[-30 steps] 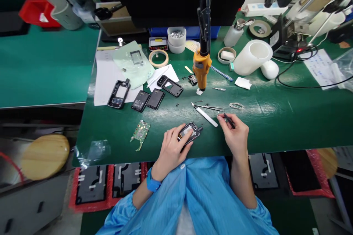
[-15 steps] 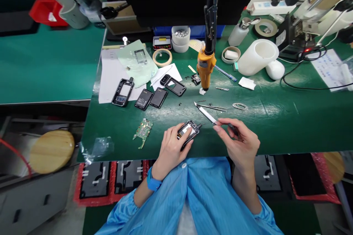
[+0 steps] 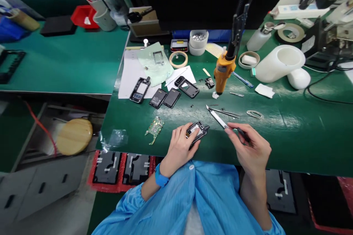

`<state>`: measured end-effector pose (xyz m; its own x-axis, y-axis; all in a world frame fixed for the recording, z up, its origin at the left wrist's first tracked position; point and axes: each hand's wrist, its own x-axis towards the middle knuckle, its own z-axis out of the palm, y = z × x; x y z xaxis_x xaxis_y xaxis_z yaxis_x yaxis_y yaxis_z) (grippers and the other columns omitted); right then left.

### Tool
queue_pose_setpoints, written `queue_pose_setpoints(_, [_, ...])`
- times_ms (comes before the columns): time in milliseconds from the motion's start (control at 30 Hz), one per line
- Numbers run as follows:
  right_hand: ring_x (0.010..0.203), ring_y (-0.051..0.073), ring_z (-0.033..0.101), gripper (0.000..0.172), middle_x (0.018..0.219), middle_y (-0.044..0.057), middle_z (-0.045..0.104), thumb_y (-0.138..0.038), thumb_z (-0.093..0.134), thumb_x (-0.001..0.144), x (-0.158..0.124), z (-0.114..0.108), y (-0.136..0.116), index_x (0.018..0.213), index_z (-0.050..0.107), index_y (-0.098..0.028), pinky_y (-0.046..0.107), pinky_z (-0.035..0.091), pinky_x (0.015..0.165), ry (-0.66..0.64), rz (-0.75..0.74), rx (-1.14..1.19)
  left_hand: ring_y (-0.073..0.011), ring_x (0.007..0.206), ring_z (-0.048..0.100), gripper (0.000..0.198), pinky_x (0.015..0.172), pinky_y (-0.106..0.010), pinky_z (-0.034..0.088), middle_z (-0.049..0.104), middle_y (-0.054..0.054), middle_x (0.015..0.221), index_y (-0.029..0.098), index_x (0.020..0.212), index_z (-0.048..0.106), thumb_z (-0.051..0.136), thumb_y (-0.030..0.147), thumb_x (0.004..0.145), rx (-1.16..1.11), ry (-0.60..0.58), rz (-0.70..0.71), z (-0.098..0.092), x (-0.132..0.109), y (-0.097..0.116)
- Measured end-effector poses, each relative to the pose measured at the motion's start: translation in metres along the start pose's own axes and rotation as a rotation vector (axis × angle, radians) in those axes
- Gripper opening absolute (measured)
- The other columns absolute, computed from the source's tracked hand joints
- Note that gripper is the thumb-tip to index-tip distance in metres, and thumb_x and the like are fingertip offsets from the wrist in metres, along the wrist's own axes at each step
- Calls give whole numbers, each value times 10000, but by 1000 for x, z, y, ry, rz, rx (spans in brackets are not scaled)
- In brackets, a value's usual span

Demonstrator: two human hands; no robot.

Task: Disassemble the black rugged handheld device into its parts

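Left hand (image 3: 180, 145): yours is curled over the handset (image 3: 202, 130), forefinger laid across its face, thumb along its near edge; the hold looks firm.
Handset: face up on the near part of the bench (image 3: 303, 143), in front of your body; antenna end to the right; its left part hidden by your fingers.
Right hand (image 3: 252, 146): your thumb and forefinger meet at the near end of the knife (image 3: 218, 118); whether they pinch it or merely touch it, you cannot tell from this view; a dark tool (image 3: 243, 134) is clasped farther back in the same hand.
Knife: lies aslant to the right of the handset, blade end far and left; tweezers (image 3: 228, 112) just beyond it.
Loose parts: board (image 3: 155, 127) to the left of your left hand; batteries (image 3: 171, 98) side by side farther off; driver (image 3: 224, 69) at the far side.
Step in hand: apparently a handling of tools, while you steady the handset; neither knife nor dark tool touches it.
Next move: seems to call for a sure hold on one tool; the blade turned away from your left forefinger; the handset kept flat.
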<state>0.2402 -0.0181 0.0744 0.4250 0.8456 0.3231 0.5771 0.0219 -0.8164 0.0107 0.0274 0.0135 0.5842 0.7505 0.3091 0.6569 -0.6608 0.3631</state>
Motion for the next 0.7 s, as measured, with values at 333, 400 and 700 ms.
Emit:
queue_pose_setpoints(333, [567,179,502,545,855,66,807,-726,631,1092,13,-3,61,971,841,-238,338,420,594,26,24,-298,-349,1453,637,489,1186,-505,552,635,-225,1603,193,1584,620,620,393,1137,-52,38,-93,-27,4,-15])
queue_pose_setpoints(400, [578,196,523,619,840,74,797,-795,590,1084,13,-4,70,954,834,-241,345,408,598,43,31,-334,-339,1422,658,460,1173,-492,555,653,-219,1581,196,1563,627,614,382,1143,-7,104,-130,-39,11,-32])
queue_pose_setpoints(700, [648,220,592,614,916,83,780,-775,554,1108,10,-6,88,979,846,-250,362,474,656,61,-4,-334,-481,1412,651,687,1222,-635,526,661,-322,1515,9,1609,550,688,392,1055,139,133,-515,-86,73,-169])
